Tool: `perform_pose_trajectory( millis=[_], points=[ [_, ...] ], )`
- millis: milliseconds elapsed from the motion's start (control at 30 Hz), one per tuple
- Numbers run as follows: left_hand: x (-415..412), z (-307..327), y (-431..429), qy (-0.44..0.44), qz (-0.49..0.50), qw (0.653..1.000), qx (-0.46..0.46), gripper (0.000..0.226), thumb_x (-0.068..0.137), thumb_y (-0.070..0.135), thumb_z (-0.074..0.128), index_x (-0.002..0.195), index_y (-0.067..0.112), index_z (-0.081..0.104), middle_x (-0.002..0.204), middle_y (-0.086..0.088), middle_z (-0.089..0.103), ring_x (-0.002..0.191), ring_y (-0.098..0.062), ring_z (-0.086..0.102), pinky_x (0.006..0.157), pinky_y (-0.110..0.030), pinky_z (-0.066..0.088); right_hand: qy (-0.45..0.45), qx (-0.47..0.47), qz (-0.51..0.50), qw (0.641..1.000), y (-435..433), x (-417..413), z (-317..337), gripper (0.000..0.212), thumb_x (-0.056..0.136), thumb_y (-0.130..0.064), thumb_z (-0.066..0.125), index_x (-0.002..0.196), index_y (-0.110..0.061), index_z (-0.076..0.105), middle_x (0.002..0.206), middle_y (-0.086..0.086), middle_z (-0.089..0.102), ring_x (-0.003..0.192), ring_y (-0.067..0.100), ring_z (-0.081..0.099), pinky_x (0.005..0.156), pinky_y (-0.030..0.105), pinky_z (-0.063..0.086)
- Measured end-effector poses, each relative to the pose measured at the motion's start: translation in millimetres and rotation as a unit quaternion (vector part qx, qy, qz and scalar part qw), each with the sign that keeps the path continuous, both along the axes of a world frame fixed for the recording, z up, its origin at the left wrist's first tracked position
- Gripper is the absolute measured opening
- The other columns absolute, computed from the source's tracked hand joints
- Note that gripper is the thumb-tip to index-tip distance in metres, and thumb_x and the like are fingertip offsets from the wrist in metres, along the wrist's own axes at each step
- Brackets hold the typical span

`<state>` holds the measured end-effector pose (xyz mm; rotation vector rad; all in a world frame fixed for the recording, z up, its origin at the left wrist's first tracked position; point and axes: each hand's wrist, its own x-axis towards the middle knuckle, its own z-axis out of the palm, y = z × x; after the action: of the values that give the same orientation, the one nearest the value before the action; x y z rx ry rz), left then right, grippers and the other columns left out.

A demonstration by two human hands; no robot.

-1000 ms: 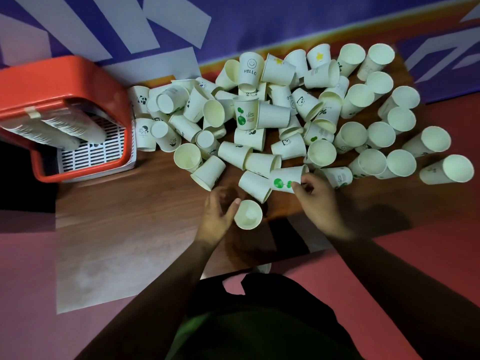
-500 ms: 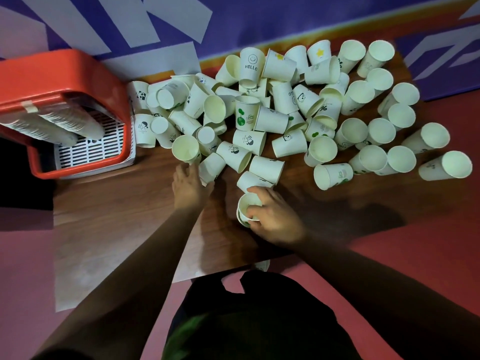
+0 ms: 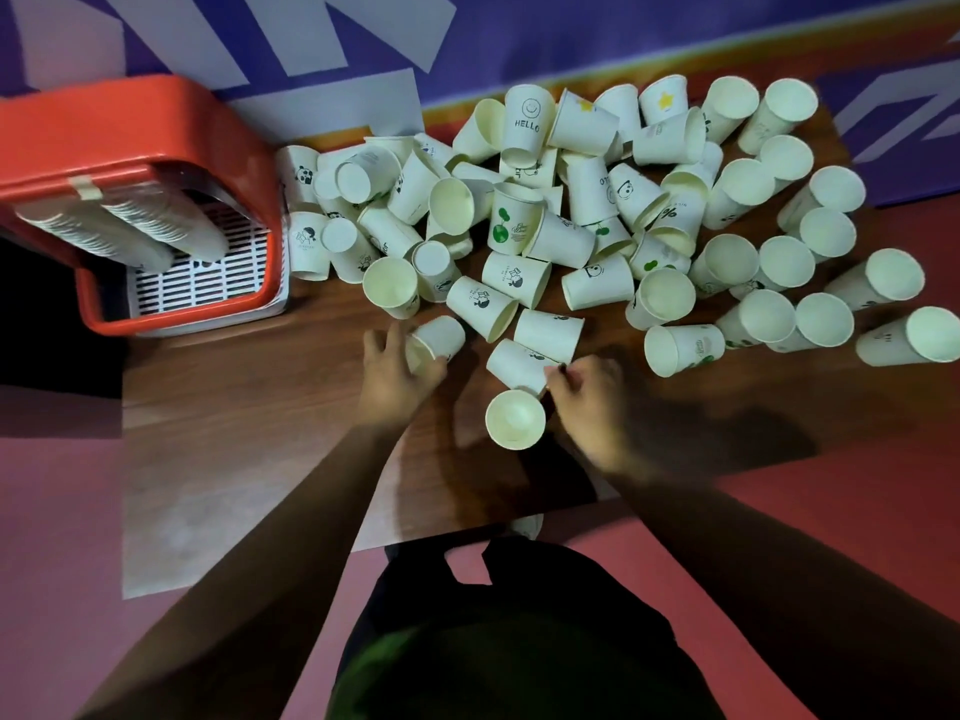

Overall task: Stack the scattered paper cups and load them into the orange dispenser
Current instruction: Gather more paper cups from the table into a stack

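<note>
On table [image 3: 234,407], left hand [image 3: 396,367] grips one cup [image 3: 441,339], dispenser [image 3: 130,127] holds two stacks [image 3: 171,233]

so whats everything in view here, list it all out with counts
white paper cups: dozens, white with small prints, heaped across the table's far side
upright paper cup: one, white, near the front edge
orange plastic dispenser: one, orange, table's far left
stacked cup columns: two, white, inside the dispenser
slotted grille: one, white, dispenser's base
brown wooden table: one, brown, under everything
purple and white wall: one, behind the table
dark clothing: one, black and green, bottom centre
left hand: grips a lying cup
right hand: fingertips at a second lying cup, grip blurred
</note>
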<state>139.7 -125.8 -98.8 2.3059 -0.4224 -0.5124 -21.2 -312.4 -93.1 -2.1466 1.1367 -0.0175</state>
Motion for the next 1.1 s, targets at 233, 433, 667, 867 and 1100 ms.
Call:
perform_pose_trajectory(
  millis=[233,433,667,867,1100],
  points=[
    [-36.6,62.1,11.6,0.136,-0.038,0.973,-0.183,0.052,0.085,0.020,0.080,0.124,0.019,0.047,0.118,0.005,0.056,0.101,0.006,0.058,0.079,-0.018,0.052,0.023,0.306,-0.213,0.928,-9.4,21.7,-0.4,0.022,0.088,-0.028,0.071,0.080,-0.009,0.062,0.071,-0.001,0.055,0.056,0.010,0.046,0.048,0.023,0.032],
    [-53.3,53.8,14.5,0.085,-0.178,0.973,-0.119,0.040,0.080,0.042,0.083,0.104,0.039,0.051,0.106,0.007,0.057,0.099,-0.008,0.056,0.085,-0.025,0.047,-0.027,0.301,-0.188,0.935,-8.9,28.6,7.4,0.028,0.089,-0.012,0.068,0.115,-0.001,0.067,0.086,0.002,0.063,0.065,0.005,0.052,0.053,0.018,0.038],
    [-69.1,12.3,2.4,-0.042,-0.272,0.961,-0.001,0.071,0.078,0.057,0.072,0.136,0.022,0.051,0.131,0.006,0.057,0.123,-0.018,0.048,0.101,-0.050,0.043,-0.086,0.136,-0.018,0.987,-20.8,24.4,32.6,0.011,0.087,-0.021,0.066,0.084,-0.011,0.070,0.077,-0.003,0.064,0.074,0.010,0.058,0.067,0.024,0.041],
    [-70.9,-1.3,-1.3,-0.044,-0.265,0.963,0.020,0.087,0.075,0.064,0.071,0.145,0.017,0.048,0.147,0.000,0.051,0.136,-0.023,0.043,0.110,-0.050,0.039,-0.157,-0.013,0.016,0.987,-30.6,9.8,48.8,0.009,0.078,-0.016,0.075,0.081,-0.010,0.069,0.102,0.002,0.049,0.093,0.013,0.053,0.088,0.020,0.040],
    [-23.2,0.9,2.4,-0.037,-0.066,0.997,0.022,0.044,0.098,0.039,0.059,0.135,0.015,0.055,0.124,-0.017,0.048,0.117,-0.039,0.050,0.105,-0.051,0.043,-0.200,-0.029,0.115,0.973,-10.4,-8.7,68.4,0.015,0.072,-0.009,0.076,0.068,-0.013,0.062,0.124,0.007,0.048,0.112,0.012,0.049,0.089,0.006,0.032]
  ],
)
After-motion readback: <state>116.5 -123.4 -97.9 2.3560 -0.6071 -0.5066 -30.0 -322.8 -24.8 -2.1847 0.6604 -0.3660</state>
